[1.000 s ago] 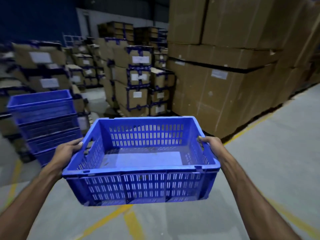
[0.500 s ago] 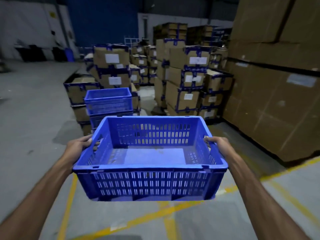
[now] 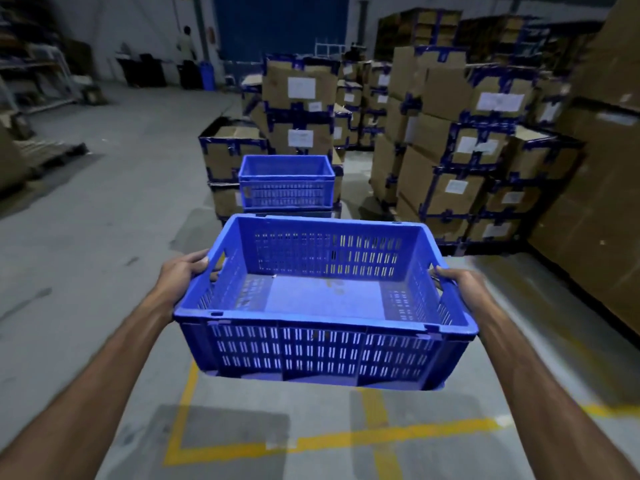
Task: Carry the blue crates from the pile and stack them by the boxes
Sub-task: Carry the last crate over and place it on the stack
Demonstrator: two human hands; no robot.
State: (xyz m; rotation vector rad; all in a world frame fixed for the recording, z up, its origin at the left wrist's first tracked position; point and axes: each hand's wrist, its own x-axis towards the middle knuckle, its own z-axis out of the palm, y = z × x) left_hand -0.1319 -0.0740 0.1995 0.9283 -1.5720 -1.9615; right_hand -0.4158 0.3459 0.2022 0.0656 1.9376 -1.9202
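Landmark: the carried blue crate (image 3: 325, 306), held in the air in front of the person; all places below are given relative to it.
Floor (image 3: 86, 271): grey concrete, below and around the crate; yellow painted lines (image 3: 346, 439) run under and nearer than the crate.
Large cartons (image 3: 595, 202): a tall brown wall of them, to the right of the crate and beyond it.
Taped boxes (image 3: 460, 161): brown boxes with blue tape and white labels, stacked in several columns beyond the crate, from straight ahead to the far right.
Carried blue crate: slotted walls, open top, nothing inside; held roughly level, its long side toward the person, clear of the floor.
Stacked blue crates (image 3: 286, 183): straight beyond the carried crate, standing against the taped boxes; one crate shows fully, with the rim of another under it; the lower part is hidden behind the carried crate.
Pallet (image 3: 48, 155): far to the left of the crate, low on the floor.
Left hand (image 3: 181, 277): grasping the crate's left end wall, fingers curled over the rim near the handle slot.
Right hand (image 3: 465, 289): grasping the crate's right end wall, fingers curled over the rim.
Distant person (image 3: 187, 46): far beyond the crate and to its left, by the back wall; blurred.
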